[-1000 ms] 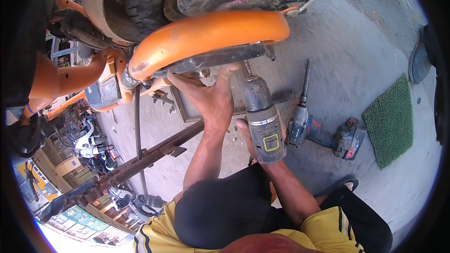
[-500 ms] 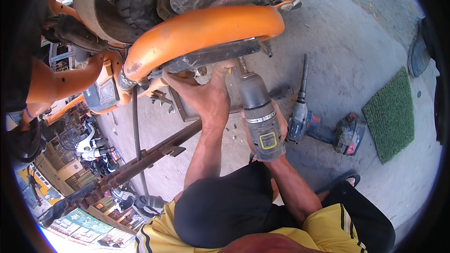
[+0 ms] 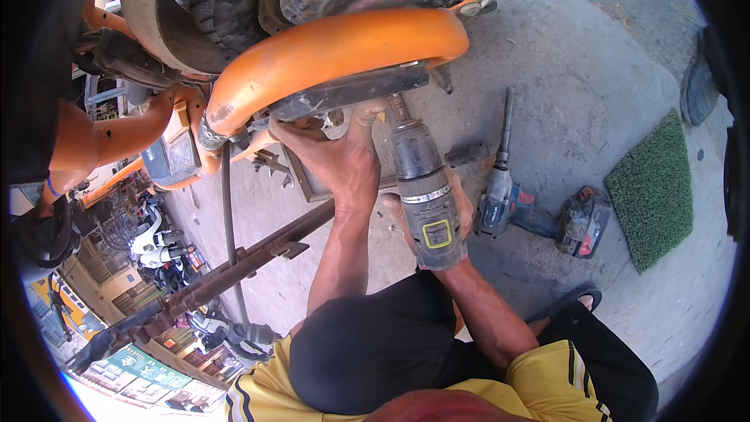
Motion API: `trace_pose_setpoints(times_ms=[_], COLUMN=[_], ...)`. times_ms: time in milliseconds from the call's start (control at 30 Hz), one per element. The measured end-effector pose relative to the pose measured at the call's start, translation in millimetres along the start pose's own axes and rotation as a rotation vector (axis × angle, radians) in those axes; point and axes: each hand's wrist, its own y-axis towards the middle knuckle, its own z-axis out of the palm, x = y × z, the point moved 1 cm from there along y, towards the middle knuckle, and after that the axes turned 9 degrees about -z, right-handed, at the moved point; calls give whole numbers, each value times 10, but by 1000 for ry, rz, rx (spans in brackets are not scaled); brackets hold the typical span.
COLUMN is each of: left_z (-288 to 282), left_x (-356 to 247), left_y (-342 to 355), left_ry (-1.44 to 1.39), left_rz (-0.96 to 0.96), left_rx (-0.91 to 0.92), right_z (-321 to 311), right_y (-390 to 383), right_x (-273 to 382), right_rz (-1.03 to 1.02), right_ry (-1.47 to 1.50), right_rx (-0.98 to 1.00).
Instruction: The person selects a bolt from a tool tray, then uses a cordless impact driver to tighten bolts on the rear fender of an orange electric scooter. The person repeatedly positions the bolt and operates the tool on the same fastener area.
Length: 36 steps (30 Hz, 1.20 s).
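Note:
My right hand is wrapped around a dusty cordless drill with a silver-grey chuck. Its bit points up at a black underside piece of an orange curved tube on a two-wheeled vehicle. My left hand grips at that black piece, its thumb raised beside the bit and its other fingertips partly hidden underneath. A black tyre with a dirty hub is above the tube.
A second power tool with a long shaft and a green turf mat lie on the concrete at right. A rusty metal bar crosses the lower left, with parked scooters beyond it. Dark footwear shows at the right edge.
The tyre and orange tube sit a little higher and further left in the picture. The drill has moved slightly up and left with my right hand. My left hand stays at the black piece.

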Motion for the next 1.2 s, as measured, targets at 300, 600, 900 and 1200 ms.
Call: trace_pose_setpoints(times_ms=[300, 600, 900, 1200], left_z=[-35, -18, 17, -15], left_x=[-60, -20, -32, -21], left_y=[-11, -19, -11, -3], left_ry=[92, 53, -101, -235], left_rz=[-127, -87, -71, -116], left_rx=[-20, -39, -8, 60], right_z=[32, 42, -48, -114], right_y=[-30, 26, 108, 157], right_x=[97, 105, 38, 40], right_rz=[11, -18, -96, -93], right_ry=[31, 88, -14, -17], right_rx=[-57, -45, 53, 101])
